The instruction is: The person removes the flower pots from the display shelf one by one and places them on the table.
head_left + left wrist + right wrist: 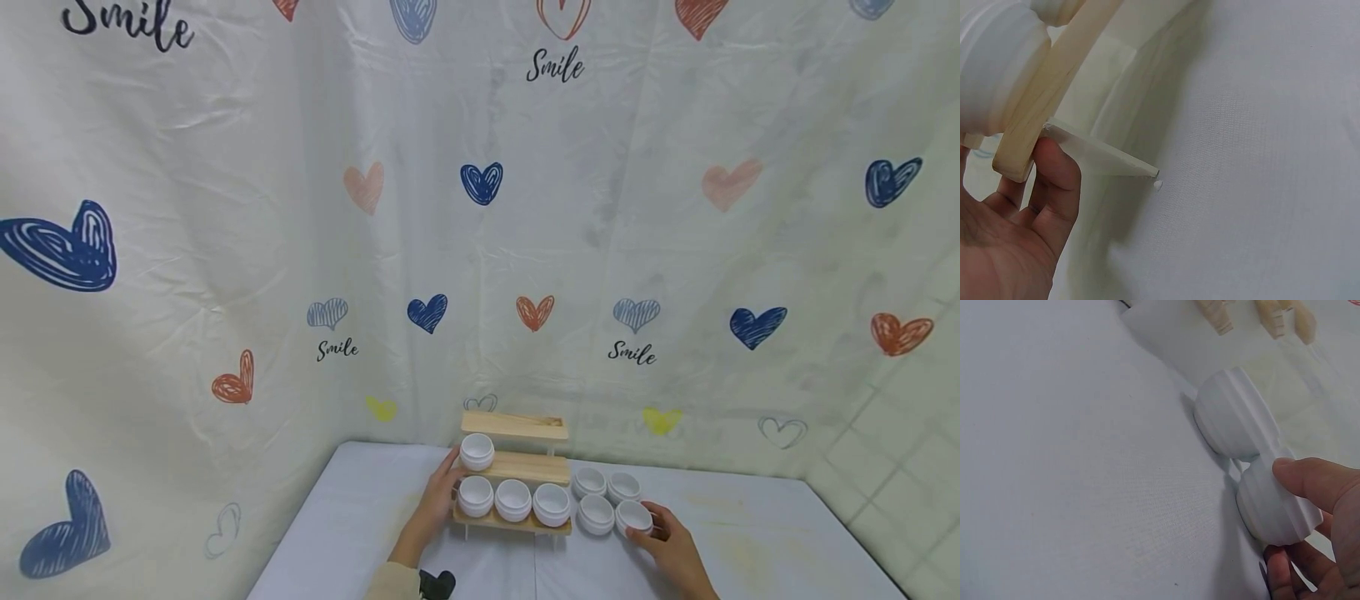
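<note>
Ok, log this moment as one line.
left hand: grips wooden rack | right hand: grips white bowl | on rack: four bowls | on table: four, including gripped one

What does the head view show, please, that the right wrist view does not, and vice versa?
Only the head view: the person's left hand at the tiered light-wood stand, four round white bowls on its shelves, the bowls' hollow insides, and dark-blue heart prints on the white fabric backdrop.

Only the right wrist view: the right hand with fingertips low against the held round white bowl, whose wall curves in toward its base.

Both: the right hand gripping that bowl, a neighbouring round white bowl, the white tabletop and part of the stand.
</note>
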Motion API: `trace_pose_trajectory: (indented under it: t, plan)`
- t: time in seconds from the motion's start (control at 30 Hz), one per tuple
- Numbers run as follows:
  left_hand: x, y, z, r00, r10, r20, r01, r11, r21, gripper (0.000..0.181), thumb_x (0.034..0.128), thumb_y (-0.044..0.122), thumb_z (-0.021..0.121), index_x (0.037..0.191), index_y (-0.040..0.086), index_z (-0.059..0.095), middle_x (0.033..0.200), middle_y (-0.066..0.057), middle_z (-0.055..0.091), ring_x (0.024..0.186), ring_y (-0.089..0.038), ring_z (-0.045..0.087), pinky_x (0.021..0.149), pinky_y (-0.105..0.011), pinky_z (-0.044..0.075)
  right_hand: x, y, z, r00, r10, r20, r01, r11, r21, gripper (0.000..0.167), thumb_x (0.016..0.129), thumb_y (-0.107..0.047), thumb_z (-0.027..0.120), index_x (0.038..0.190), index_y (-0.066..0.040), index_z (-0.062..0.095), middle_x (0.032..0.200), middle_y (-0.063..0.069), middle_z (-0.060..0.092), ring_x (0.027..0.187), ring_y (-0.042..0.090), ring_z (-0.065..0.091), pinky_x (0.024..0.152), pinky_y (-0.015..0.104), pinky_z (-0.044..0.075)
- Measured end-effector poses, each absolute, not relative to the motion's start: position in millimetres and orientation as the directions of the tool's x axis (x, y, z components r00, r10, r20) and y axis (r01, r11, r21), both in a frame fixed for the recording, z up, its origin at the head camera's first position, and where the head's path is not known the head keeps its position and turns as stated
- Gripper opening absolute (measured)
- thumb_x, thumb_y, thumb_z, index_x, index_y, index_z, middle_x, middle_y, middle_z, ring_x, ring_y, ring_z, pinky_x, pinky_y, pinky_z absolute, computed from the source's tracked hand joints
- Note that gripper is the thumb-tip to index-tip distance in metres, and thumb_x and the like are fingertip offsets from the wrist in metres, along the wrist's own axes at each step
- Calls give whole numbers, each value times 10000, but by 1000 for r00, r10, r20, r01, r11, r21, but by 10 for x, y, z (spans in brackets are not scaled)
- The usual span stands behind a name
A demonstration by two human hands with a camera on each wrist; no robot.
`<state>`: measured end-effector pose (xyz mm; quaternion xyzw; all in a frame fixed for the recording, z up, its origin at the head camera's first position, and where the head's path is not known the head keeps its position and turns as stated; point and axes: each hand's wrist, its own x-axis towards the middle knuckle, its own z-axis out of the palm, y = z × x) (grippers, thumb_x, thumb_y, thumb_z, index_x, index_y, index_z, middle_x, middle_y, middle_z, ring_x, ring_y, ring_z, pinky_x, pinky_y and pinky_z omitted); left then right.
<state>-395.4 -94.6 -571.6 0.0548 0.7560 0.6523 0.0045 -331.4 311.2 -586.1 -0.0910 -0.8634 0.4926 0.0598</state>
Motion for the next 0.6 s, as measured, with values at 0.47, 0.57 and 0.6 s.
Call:
trace_pose_trajectory:
  t: [0.47,0.57,0.6]
  plan:
    - [-3991,-923,-5741,-996,73,46,57,162,985,636,1040,389,458,1627,208,290,1209,-139,595,1004,-221,503,824,-362,402,-3336,3117,-5874,-975,221,9,105,498,-861,794,842,-304,837,1460,21,459,1396,357,536,1012,193,636,707,222,498]
    - [-4008,-921,-5762,-996,70,50,62,177,982,626,1050,369,441,1629,189,282,1234,-140,586,1027,-235,507,835,-367,402,-3326,3119,-5884,-975,221,13,101,497,-862,780,850,-273,829,1461,30,451,1393,359,539,1025,203,642,711,208,500]
    - [-4015,-920,-5769,-996,69,52,63,180,982,623,1053,363,437,1629,184,281,1239,-140,585,1030,-238,508,838,-367,402,-3320,3120,-5886,-975,220,14,99,495,-863,774,852,-259,827,1460,35,449,1393,360,541,1037,218,645,715,204,503]
